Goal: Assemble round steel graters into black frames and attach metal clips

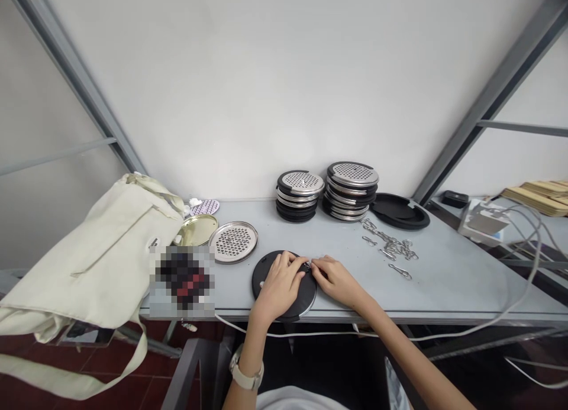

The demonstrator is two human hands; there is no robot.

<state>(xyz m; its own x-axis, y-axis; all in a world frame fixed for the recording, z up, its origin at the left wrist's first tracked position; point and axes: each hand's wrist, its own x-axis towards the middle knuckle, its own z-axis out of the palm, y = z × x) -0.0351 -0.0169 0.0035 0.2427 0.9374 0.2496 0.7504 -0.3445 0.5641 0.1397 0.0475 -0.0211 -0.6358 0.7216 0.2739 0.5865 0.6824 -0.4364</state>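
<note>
A black round grater [298,300] lies black side up near the table's front edge, a strip of silver rim showing. My left hand [281,283] rests over it, pressing it down, with its fingers bent toward the far right edge. There my right hand [333,278] pinches a small metal snap hook [307,266], partly covered by the fingertips of both hands. To the right lies a loose pile of silver snap hooks [394,246], with a single snap hook [400,272] closer to me. A bare perforated metal grater disc [234,242] is left of the black one.
Two stacks of graters, one shorter [300,196] and one taller [351,191], stand by the wall. Right of them is a black round tray [399,211]. A gold lid [196,230] and a cream bag [102,244] are at left. A white cable [319,333] hangs along the front edge.
</note>
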